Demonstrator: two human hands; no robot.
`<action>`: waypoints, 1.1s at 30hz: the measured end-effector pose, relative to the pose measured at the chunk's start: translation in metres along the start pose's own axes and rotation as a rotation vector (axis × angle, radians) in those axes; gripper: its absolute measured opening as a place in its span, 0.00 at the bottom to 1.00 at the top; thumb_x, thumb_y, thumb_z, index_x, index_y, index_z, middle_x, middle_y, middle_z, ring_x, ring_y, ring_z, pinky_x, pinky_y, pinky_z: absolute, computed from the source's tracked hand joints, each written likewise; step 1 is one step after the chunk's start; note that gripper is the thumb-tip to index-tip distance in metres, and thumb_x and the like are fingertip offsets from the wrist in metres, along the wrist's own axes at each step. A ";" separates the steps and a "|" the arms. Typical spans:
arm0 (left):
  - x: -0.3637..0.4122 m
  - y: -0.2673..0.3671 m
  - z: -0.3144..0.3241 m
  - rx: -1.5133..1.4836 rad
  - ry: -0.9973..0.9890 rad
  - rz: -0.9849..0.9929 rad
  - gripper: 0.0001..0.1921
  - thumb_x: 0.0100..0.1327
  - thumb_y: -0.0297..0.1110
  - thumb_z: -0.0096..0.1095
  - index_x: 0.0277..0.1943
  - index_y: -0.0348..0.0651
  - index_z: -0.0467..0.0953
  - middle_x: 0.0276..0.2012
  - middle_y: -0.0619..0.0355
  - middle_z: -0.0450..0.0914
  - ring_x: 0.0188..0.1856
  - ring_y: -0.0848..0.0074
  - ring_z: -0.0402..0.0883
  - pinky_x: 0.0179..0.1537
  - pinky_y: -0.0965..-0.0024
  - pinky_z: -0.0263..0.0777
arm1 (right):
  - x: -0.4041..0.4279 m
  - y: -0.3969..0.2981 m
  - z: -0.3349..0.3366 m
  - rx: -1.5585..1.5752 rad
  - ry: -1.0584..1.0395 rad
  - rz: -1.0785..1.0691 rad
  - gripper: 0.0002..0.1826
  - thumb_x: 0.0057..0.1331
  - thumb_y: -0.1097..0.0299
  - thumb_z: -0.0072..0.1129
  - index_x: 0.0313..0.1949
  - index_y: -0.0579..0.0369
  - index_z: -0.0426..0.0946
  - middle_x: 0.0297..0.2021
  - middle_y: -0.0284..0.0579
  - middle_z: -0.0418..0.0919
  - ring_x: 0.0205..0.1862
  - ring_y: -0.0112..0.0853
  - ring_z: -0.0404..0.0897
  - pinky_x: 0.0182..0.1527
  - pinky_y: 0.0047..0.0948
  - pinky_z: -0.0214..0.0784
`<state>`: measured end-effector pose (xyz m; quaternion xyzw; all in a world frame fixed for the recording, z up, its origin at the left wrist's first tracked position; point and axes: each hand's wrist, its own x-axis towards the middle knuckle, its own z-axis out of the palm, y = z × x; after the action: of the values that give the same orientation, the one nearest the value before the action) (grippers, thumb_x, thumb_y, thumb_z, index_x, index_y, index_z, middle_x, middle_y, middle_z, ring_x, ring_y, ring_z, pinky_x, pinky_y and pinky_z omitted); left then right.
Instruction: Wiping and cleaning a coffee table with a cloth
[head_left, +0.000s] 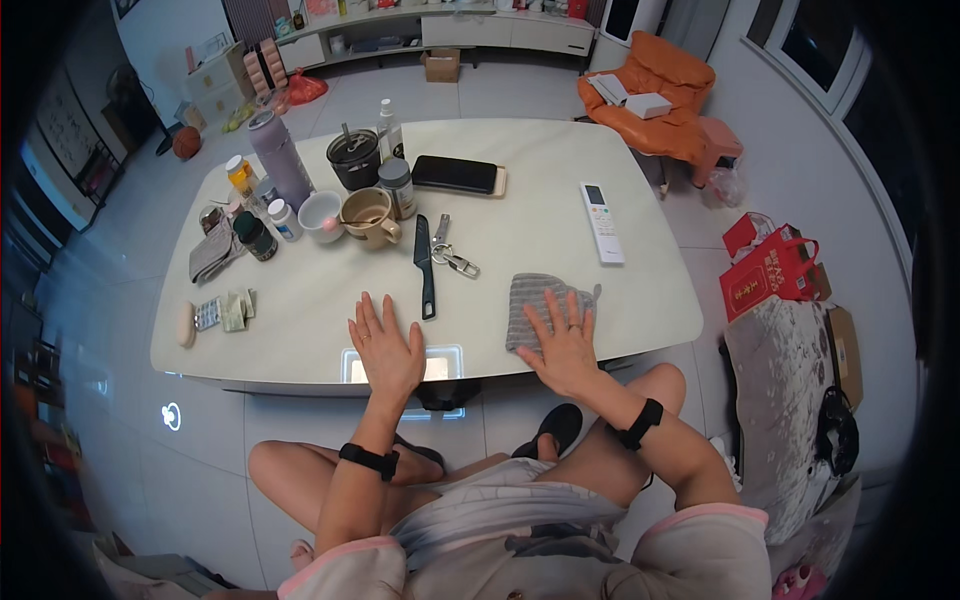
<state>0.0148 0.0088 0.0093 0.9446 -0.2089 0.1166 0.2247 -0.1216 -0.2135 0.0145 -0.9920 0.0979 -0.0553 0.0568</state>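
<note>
My left hand (386, 345) lies palm down on the pale table top (487, 240) near its front edge, fingers apart and nothing in it. Under my right hand (561, 341) is a folded grey striped cloth (531, 291); the fingers are spread flat over it, not gripping. Between the hands, farther in, a knife (424, 262) with a dark blade and handle points away from me. Just right of the knife is a metal key ring with clips (444, 253). A white remote control (602, 225) rests beyond the cloth to the right.
A beige mug (369, 217), a white bowl (321, 214), a purple bottle (281, 161), a black lidded cup (354, 159) and several small bottles crowd the left back. A black phone (454, 174) lies behind. Blister packs (208, 313) sit front left. An orange chair (649, 97) stands beyond.
</note>
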 end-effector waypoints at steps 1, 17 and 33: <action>0.000 -0.001 0.001 0.001 -0.003 -0.004 0.30 0.61 0.42 0.50 0.63 0.32 0.59 0.67 0.36 0.49 0.69 0.49 0.47 0.68 0.50 0.35 | 0.005 0.002 0.001 0.001 -0.004 -0.003 0.35 0.65 0.44 0.43 0.67 0.44 0.55 0.69 0.55 0.44 0.69 0.62 0.39 0.62 0.68 0.32; 0.000 0.000 -0.001 -0.002 0.022 0.009 0.30 0.61 0.41 0.51 0.61 0.30 0.61 0.66 0.35 0.50 0.68 0.48 0.49 0.68 0.49 0.36 | 0.064 0.021 -0.005 0.004 -0.046 0.099 0.36 0.64 0.42 0.43 0.68 0.42 0.53 0.69 0.53 0.43 0.70 0.59 0.36 0.64 0.65 0.28; -0.002 -0.005 0.006 -0.022 0.075 0.018 0.29 0.58 0.40 0.55 0.59 0.29 0.64 0.64 0.33 0.54 0.67 0.47 0.51 0.67 0.47 0.39 | 0.064 0.019 -0.003 0.019 -0.011 0.108 0.36 0.63 0.42 0.44 0.67 0.41 0.54 0.69 0.52 0.44 0.70 0.59 0.37 0.65 0.64 0.27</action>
<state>0.0157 0.0107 0.0017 0.9351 -0.2100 0.1518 0.2420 -0.0634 -0.2457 0.0218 -0.9850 0.1505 -0.0478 0.0697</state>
